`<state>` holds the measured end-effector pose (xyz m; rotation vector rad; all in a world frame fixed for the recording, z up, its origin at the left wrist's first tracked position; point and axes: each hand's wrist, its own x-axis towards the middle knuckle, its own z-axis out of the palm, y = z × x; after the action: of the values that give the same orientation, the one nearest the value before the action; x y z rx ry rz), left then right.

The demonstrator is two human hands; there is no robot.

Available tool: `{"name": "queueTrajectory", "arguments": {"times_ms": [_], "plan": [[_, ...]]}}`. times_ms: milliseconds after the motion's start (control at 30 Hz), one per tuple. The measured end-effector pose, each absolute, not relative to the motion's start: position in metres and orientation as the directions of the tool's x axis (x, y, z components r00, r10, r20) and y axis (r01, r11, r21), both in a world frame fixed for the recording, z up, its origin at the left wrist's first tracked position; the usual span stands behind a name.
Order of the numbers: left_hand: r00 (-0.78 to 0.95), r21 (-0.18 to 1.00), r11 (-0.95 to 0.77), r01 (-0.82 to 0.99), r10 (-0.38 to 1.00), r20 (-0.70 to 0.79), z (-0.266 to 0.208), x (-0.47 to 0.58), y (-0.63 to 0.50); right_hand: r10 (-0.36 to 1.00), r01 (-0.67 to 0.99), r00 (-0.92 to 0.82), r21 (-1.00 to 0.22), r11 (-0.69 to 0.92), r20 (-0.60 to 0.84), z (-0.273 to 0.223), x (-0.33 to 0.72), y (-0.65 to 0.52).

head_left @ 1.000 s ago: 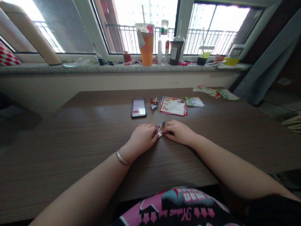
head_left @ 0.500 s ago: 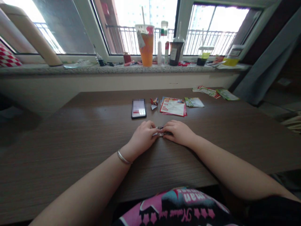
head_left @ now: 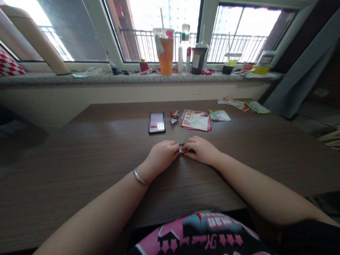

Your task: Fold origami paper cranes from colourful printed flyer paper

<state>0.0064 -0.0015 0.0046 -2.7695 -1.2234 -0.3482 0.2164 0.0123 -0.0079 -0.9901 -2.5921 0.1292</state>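
Note:
A small folded piece of paper [head_left: 181, 148], white with dark patches, lies on the table between my hands and is mostly covered by fingers. My left hand [head_left: 165, 153] has its fingers curled closed at the paper's left side. From the right, my right hand [head_left: 200, 149] pinches the same paper, thumb below and fingers above. Just beyond the hands sit a phone [head_left: 157, 123] with a lit screen, a small crumpled or folded colourful paper piece [head_left: 174, 116] and a stack of printed cards [head_left: 196, 120].
Green-and-white cards [head_left: 219, 115] lie right of the stack, with more cards [head_left: 236, 103] at the table's far right. Along the granite windowsill [head_left: 119, 78] stand a tall orange drink cup [head_left: 166, 53], a dark drink cup [head_left: 198, 59], bottles and small clutter.
My left fingers have drawn in and lowered slightly, and more of the paper's middle shows. My right hand has barely moved.

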Motion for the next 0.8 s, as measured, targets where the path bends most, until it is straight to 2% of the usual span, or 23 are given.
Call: {"name": "queueTrajectory", "arguments": {"times_ms": [167,367,500,600,800], "plan": [[0.651,0.051,-0.680,0.731,0.718,0.246,0.004,0.007,-0.001,0.661,0.628,-0.684,-0.211,0.749,0.308,-0.009,0.214,0.011],[0.649,0.087,-0.682,0.726,0.721,0.241,0.002,0.005,0.000,0.663,0.677,-0.694,-0.059,0.733,0.280,-0.003,0.209,0.004],[0.648,0.134,-0.689,0.712,0.718,0.254,-0.002,0.004,0.002,0.677,0.695,-0.690,-0.026,0.718,0.255,0.001,0.205,-0.001],[0.648,0.155,-0.689,0.708,0.721,0.245,-0.002,0.004,0.003,0.703,0.710,-0.660,-0.085,0.699,0.266,-0.002,0.204,0.000],[0.639,0.172,-0.668,0.724,0.744,0.198,0.003,0.008,0.000,0.749,0.675,-0.593,-0.324,0.663,0.296,-0.010,0.203,0.008]]}}
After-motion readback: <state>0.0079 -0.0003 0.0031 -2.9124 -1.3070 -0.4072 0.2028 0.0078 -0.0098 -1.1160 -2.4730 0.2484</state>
